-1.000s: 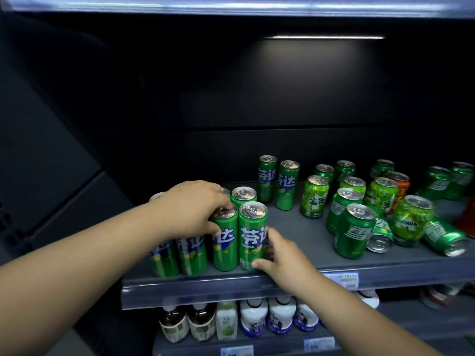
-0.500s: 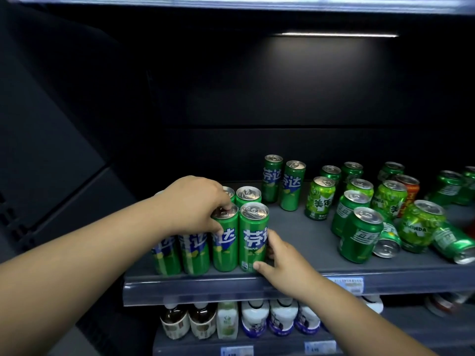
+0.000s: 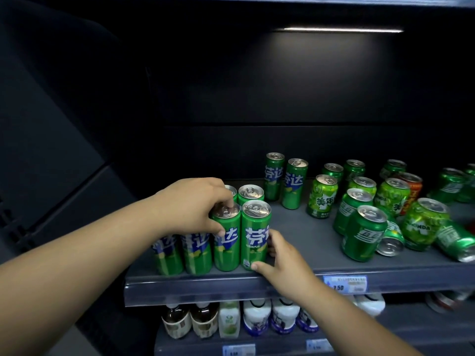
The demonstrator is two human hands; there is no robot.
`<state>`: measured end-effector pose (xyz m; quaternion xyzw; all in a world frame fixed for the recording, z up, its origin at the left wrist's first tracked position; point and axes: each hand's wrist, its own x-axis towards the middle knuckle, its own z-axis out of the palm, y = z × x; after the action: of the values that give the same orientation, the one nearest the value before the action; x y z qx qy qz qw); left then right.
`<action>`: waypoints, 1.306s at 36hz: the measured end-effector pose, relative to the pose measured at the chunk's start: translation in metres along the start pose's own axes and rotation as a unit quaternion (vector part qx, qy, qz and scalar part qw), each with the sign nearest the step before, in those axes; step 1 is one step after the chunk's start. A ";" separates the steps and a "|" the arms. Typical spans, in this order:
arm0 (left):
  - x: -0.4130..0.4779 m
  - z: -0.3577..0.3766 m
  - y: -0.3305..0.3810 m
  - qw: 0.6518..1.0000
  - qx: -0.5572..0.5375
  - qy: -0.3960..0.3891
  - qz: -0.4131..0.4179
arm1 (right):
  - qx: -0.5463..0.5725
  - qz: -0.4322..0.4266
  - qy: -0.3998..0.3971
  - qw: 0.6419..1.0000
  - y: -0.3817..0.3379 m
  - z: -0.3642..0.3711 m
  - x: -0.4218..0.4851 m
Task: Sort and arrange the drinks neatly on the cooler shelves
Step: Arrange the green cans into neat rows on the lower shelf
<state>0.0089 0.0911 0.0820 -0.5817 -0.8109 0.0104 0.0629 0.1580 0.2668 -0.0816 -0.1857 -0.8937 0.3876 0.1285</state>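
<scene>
Evidently the row of slim green cans was being squared up on the cooler shelf, up and to the left of the blue price label. The left hand clasped the third slim can from above, fingers curled over its rim and thumb on its side. The right hand held the end slim can, the one nearest the label, low down, with its thumb at the base and its fingers wrapped round the far side. Both cans stood upright and touched each other.

Such cans are probably full, so fairly heavy for their width. They would be stiff-walled yet easy to dent, smooth, and perhaps damp from the cold. Tall and narrow, they would tip readily, so a hold low on the body or across the rim looked safest.

Above and to the right of the label the short green cans stood jumbled, with one toppled can on its side, not yet sorted.
</scene>
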 end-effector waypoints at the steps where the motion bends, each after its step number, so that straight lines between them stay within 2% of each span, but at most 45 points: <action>1: 0.000 0.001 0.000 1.000 -0.004 0.000 -0.001 | -0.003 -0.001 0.001 1.000 0.000 0.001 0.000; 20: 0.003 0.002 -0.002 1.000 -0.007 0.015 0.010 | 0.010 0.011 -0.013 1.000 -0.010 -0.007 -0.003; 26: 0.009 0.001 -0.004 0.999 -0.024 0.018 0.014 | -0.042 0.004 -0.050 0.998 -0.009 -0.023 0.001; 36: 0.062 -0.015 -0.005 0.996 -0.072 0.048 -0.017 | -0.178 -0.050 -0.042 0.982 -0.025 -0.124 0.030; 41: 0.120 -0.016 -0.004 0.994 -0.082 0.020 -0.065 | -0.223 -0.048 0.006 0.974 -0.033 -0.179 0.068; 44: 0.157 -0.015 0.000 0.993 -0.061 -0.032 -0.100 | -0.246 -0.029 0.018 0.969 -0.029 -0.201 0.098; 47: 0.190 -0.008 0.004 0.986 -0.079 -0.060 -0.137 | -0.261 0.002 -0.002 0.965 -0.024 -0.214 0.130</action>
<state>-0.0465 0.2716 0.1068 -0.4666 -0.8835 -0.0279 -0.0315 0.1163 0.4460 0.0899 -0.2137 -0.9639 0.1413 0.0725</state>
